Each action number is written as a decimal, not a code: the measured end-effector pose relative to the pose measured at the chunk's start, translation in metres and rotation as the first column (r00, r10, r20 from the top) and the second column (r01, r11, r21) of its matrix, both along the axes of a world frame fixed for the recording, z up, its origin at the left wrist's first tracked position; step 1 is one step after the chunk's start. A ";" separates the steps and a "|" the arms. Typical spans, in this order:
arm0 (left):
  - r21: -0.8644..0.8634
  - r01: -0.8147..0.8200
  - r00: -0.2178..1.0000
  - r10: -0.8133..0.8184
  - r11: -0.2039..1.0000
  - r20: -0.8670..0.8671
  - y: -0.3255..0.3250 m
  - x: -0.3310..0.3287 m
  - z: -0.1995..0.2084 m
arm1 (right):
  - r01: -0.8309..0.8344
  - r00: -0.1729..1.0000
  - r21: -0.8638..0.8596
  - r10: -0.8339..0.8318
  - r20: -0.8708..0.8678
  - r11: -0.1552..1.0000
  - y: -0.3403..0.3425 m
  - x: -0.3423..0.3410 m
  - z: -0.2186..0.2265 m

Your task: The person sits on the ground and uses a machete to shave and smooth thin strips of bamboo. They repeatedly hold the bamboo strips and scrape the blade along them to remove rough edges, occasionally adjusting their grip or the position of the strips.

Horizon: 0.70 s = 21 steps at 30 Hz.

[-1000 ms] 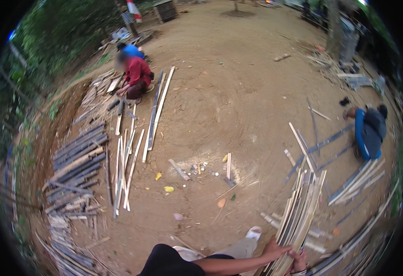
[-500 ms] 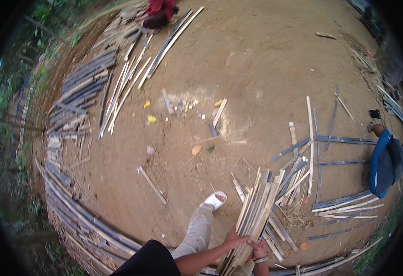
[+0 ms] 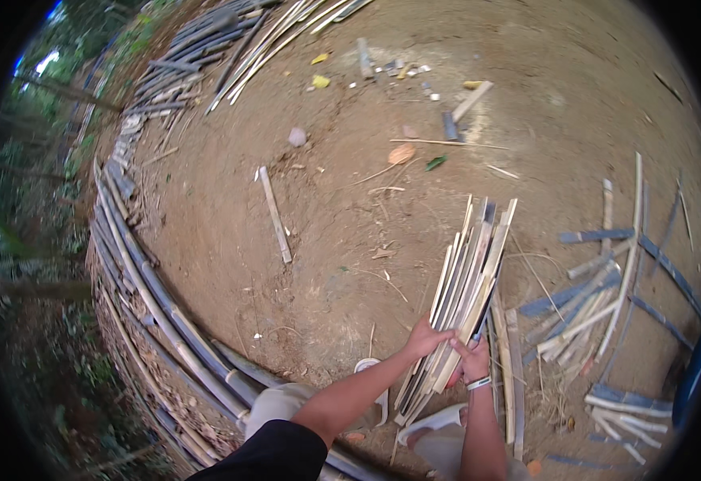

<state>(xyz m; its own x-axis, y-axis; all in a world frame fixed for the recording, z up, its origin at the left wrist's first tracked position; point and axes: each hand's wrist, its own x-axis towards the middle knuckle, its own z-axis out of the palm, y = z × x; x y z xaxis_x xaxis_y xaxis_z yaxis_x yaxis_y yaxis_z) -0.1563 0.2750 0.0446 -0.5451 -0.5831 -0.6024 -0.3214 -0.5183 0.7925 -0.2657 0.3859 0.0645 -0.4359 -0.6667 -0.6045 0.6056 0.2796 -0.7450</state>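
Bamboo strips (image 3: 479,272), held as one loose-ended bundle in both hands.
They are gripped from either side by the left hand (image 3: 428,337) and the right hand (image 3: 472,361), tilted above the bare ground (image 3: 326,280), near a white sandal (image 3: 431,423). Inner strips could be shed (no tie is seen) by a slackened hold, and bare palms might be splintered by sliding edges.

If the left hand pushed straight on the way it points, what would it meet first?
The bundle of long pale-and-dark split bamboo strips, which the left hand is gripping; depth beyond it is unclear.
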 end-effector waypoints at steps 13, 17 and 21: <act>-0.400 0.390 0.748 -0.032 0.829 0.663 -0.184 0.097 -0.124 | -0.162 0.904 0.361 0.285 -0.319 0.918 -0.071 -0.010 -0.123; -0.575 0.360 0.414 0.427 0.735 0.804 -0.287 0.231 -0.133 | -0.109 0.948 0.272 0.182 -0.262 0.956 -0.040 -0.010 -0.132; -0.688 0.307 0.240 0.647 0.657 0.724 -0.303 0.286 -0.172 | -0.118 0.896 0.323 0.241 -0.372 0.939 -0.016 -0.018 -0.119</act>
